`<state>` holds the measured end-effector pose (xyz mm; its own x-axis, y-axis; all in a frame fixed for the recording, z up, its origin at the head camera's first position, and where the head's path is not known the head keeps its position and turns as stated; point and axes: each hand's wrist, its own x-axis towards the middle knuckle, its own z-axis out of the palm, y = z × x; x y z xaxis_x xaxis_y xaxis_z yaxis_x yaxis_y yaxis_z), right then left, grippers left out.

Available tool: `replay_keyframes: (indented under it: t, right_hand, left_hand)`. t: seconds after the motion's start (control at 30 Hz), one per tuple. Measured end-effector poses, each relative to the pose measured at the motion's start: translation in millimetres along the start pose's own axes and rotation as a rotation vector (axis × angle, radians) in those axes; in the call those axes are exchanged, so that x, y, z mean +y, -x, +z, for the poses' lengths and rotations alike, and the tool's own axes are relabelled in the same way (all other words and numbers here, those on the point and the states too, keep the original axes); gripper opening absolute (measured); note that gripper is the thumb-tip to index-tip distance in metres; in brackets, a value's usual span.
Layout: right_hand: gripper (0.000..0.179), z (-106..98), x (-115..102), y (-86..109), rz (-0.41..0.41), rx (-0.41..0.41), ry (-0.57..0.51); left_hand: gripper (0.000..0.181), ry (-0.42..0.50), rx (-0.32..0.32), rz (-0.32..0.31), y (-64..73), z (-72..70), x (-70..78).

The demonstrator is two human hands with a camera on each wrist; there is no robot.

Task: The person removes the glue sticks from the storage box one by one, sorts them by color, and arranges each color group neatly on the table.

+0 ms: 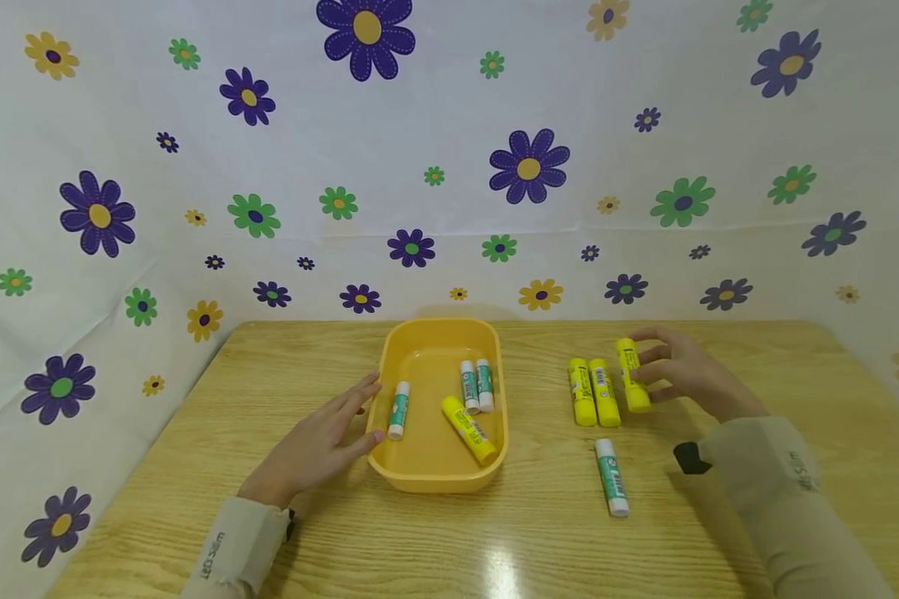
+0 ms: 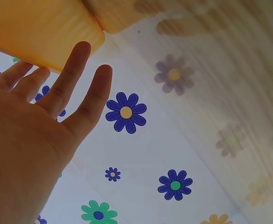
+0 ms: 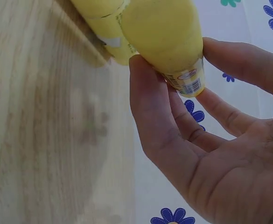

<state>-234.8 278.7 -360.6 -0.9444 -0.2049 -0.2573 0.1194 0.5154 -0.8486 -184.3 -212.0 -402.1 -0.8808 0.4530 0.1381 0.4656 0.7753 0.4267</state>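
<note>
My right hand [image 1: 687, 374] pinches a yellow glue stick [image 1: 633, 387] between thumb and fingers, to the right of two more yellow glue sticks [image 1: 582, 395] lying side by side. The right wrist view shows the held stick [image 3: 166, 32] from its end, with fingers on both sides. On the left, my left hand [image 1: 307, 457] has its fingers spread at the left side of a yellow plastic tray [image 1: 434, 482], fingertips right at the rim. Inside the tray lie several white-and-green glue sticks [image 1: 399, 410] and one yellow glue stick [image 1: 468, 430].
One white-and-green glue stick [image 1: 612, 478] lies on the wooden table [image 1: 547, 541], in front of the yellow ones. A white flower-patterned cloth [image 1: 449, 125] hangs behind the table and along its sides.
</note>
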Motion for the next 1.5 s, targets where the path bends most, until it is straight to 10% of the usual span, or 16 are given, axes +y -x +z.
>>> replay_keyframes:
  t: [1.03,1.5]
  right_hand:
    - [0.068,13.8,12.8,-16.0,0.11,0.007,0.155]
    - [0.067,-8.4,0.8,-6.8,0.065,0.004,0.05]
  left_hand:
    - [0.069,-0.002,-0.011,-0.005,-0.3,-0.8,-0.1]
    - [0.071,-0.005,-0.025,-0.024,-1.4,-1.8,1.4]
